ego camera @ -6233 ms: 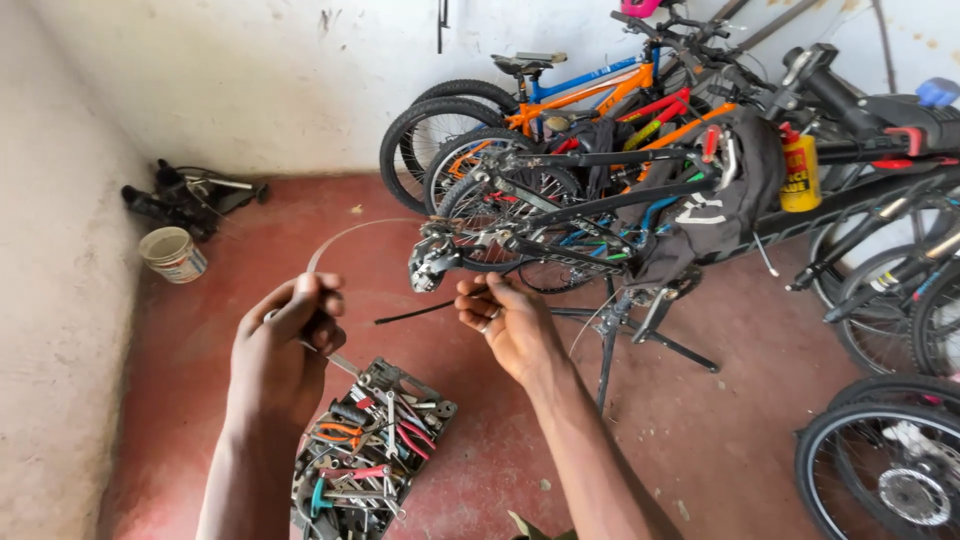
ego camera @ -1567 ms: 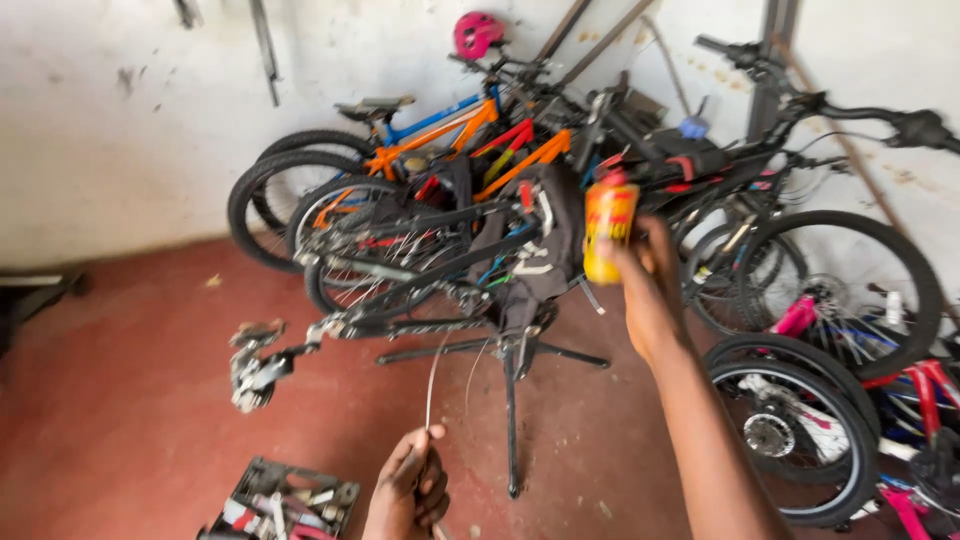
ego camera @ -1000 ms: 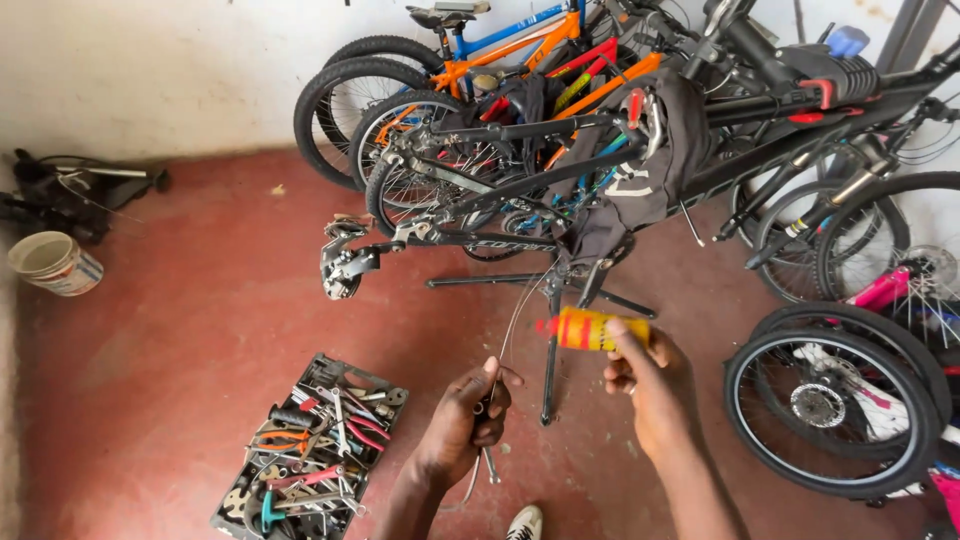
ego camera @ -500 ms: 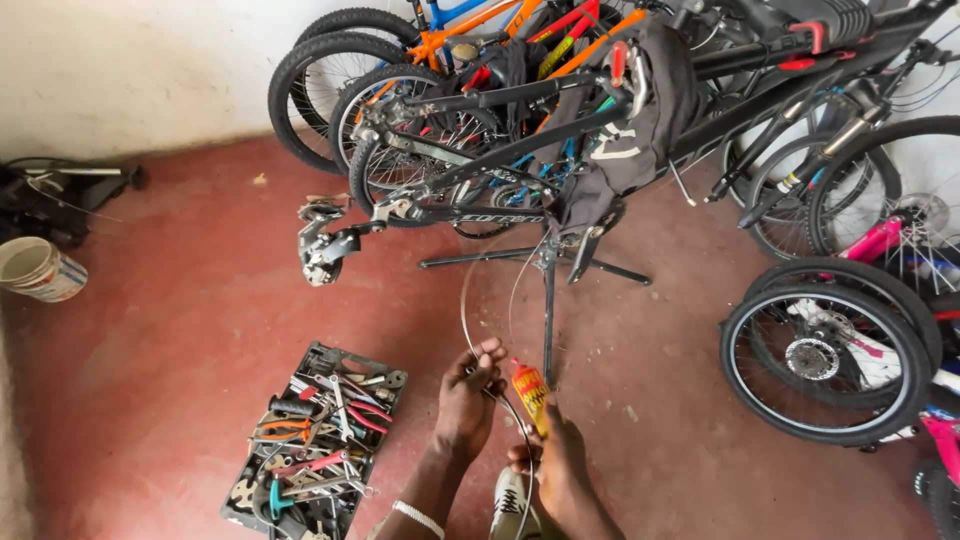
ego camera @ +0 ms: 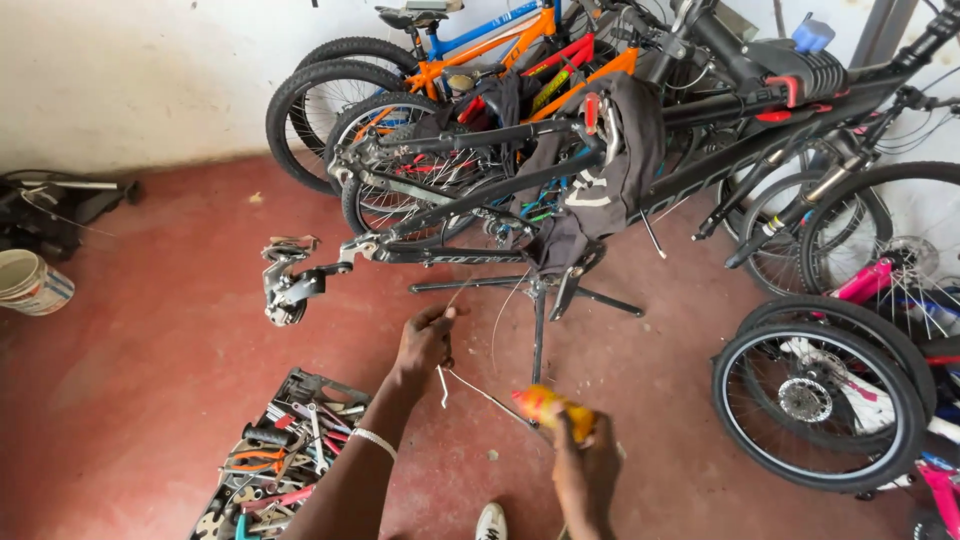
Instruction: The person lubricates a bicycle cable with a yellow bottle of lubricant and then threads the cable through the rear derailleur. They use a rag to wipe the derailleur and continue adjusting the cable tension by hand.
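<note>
Head view: left hand pinches a thin cable, right hand grips a spray can; bare floor lies leftward.

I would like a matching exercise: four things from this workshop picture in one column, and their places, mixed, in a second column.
Things:
1. spray can
2. tool tray
3. bucket
4. cable

Places:
A. at the left edge, by the wall
B. in the right hand
C. on the floor, lower left
D. in the left hand

Pairs: 1-B, 2-C, 3-A, 4-D
</note>
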